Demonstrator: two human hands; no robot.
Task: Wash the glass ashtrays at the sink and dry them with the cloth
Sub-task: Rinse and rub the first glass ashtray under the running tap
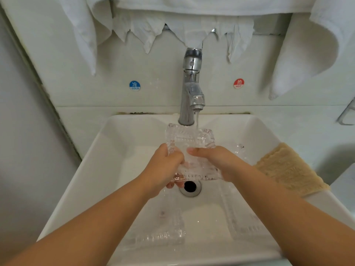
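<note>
A square cut-glass ashtray (pixel 189 140) is held tilted under the running water of the chrome tap (pixel 191 87), above the drain (pixel 190 187). My left hand (pixel 165 169) grips its left edge, fingers curled under it. My right hand (pixel 217 160) holds the right side, fingers lying across the glass. Two more glass ashtrays lie in the white sink (pixel 107 150): one at the front (pixel 161 231) and one at the right (pixel 242 219). A tan cloth (pixel 288 169) lies on the sink's right rim.
White towels (pixel 307 54) and rags hang from a rail above the tap. Blue COLD (pixel 134 85) and red HOT (pixel 238 83) stickers mark the wall. A glass piece (pixel 240 150) shows behind my right wrist. A metal holder (pixel 347 114) is at the far right.
</note>
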